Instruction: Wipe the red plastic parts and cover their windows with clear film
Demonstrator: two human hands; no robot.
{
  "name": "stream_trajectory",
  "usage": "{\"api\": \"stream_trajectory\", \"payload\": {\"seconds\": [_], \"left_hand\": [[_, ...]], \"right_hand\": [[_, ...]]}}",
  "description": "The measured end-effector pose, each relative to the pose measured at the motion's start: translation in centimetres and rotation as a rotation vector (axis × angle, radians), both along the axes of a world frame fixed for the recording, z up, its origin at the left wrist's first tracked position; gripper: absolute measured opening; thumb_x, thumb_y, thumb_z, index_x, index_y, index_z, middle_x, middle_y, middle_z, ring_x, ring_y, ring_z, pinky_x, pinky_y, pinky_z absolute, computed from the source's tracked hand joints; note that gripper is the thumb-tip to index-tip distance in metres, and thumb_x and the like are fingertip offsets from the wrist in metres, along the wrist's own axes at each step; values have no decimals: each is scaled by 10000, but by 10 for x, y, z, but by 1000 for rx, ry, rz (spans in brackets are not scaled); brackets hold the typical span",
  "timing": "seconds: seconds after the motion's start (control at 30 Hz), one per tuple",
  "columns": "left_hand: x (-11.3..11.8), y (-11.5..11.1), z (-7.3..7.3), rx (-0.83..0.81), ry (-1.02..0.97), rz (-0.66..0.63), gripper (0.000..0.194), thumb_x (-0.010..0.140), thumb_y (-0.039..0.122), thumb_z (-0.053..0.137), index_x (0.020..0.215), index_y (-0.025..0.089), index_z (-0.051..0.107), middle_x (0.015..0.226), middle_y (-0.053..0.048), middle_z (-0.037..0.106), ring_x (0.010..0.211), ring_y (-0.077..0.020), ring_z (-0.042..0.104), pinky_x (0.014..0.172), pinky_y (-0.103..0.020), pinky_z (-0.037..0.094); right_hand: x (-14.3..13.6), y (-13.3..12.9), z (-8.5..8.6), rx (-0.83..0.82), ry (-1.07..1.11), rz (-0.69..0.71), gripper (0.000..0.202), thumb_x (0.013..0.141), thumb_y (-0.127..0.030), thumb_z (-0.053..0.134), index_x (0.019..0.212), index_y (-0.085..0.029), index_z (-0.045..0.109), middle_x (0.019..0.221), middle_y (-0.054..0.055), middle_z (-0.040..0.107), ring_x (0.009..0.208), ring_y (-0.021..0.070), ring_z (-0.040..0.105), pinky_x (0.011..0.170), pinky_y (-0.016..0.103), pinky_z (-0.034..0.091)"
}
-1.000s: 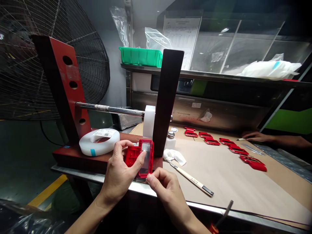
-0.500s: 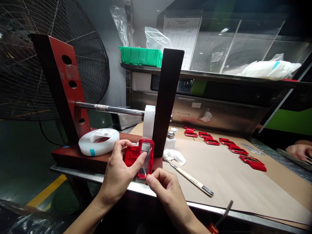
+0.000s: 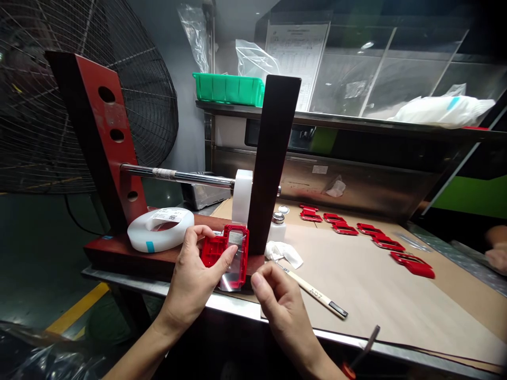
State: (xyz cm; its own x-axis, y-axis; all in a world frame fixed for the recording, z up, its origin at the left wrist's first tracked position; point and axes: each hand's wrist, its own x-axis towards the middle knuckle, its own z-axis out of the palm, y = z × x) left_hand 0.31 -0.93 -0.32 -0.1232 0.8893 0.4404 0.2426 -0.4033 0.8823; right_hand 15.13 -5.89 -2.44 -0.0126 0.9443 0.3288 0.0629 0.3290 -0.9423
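A big wire fan (image 3: 154, 100) looms on the left, brown paper (image 3: 380, 285) spreads over the bench, and here, beneath the white roll (image 3: 242, 195), the left hand (image 3: 196, 274) grips the red case (image 3: 214, 252) — thumb pressing the clear film (image 3: 231, 284) at its frame. The right hand (image 3: 283, 301) hangs just beside, fingers curled; whether they pinch anything, I cannot tell. Good form, I'd judge: thumb firm, case square, film smoothed flat — no creases, no bubbles.
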Motion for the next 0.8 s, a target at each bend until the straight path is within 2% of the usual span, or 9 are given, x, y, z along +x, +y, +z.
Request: {"api": "stream_trajectory", "payload": {"seconds": [0.07, 0.17, 0.3, 0.4, 0.53, 0.7, 0.8], "left_hand": [[1, 0, 0, 3, 4, 4, 392, 714, 409, 729, 913, 260, 427, 839, 34, 580, 683, -179, 615, 643, -316, 497], [2, -1, 0, 12, 14, 18, 401, 711, 421, 724, 922, 263, 422, 825, 36, 569, 635, -171, 599, 585, -298, 487], [2, -3, 0, 95, 117, 115, 381, 714, 437, 710, 913, 254, 442, 807, 39, 544, 615, -162, 578, 577, -290, 486], [-1, -3, -1, 149, 172, 129, 322, 778, 454, 650, 923, 250, 447, 809, 34, 560, 638, -165, 598, 594, -286, 490], [-3, -3, -2, 191, 197, 78, 177, 892, 411, 499, 910, 247, 437, 753, 29, 576, 626, -174, 613, 588, -293, 479], [-2, -3, -3, 194, 182, 49, 125, 921, 369, 454, 901, 248, 432, 702, 40, 571, 528, -155, 572, 535, -282, 458], [-3, -2, -4, 199, 183, 59, 124, 912, 364, 472, 905, 245, 438, 728, 31, 578, 563, -161, 588, 540, -279, 471]], "right_hand": [[0, -1, 8, 74, -56, -18, 237, 894, -402, 496, 777, -195, 506, 649, -45, 443, 578, 90, 382, 532, 215, 313], [-3, -1, 19, 124, -198, 26, 106, 878, -260, 470, 875, -194, 553, 621, -52, 436, 546, 93, 385, 514, 215, 306], [-8, 0, 24, 159, -436, 60, 182, 820, -166, 454, 955, -178, 576, 554, -71, 401, 470, 88, 349, 477, 221, 263], [-9, 2, 23, 191, -608, 73, 234, 802, -145, 432, 981, -163, 582, 539, -70, 404, 450, 94, 341, 473, 231, 242], [-9, 3, 20, 199, -761, 53, 245, 786, -146, 422, 984, -176, 564, 537, -63, 431, 445, 103, 362, 490, 238, 246], [-8, 4, 18, 236, -885, 13, 283, 792, -160, 405, 1022, -177, 569, 566, -35, 515, 473, 124, 400, 521, 253, 265], [-5, 4, 20, 263, -896, 37, 326, 802, -166, 396, 1066, -181, 586, 593, -24, 580, 470, 124, 429, 506, 249, 279]]}}
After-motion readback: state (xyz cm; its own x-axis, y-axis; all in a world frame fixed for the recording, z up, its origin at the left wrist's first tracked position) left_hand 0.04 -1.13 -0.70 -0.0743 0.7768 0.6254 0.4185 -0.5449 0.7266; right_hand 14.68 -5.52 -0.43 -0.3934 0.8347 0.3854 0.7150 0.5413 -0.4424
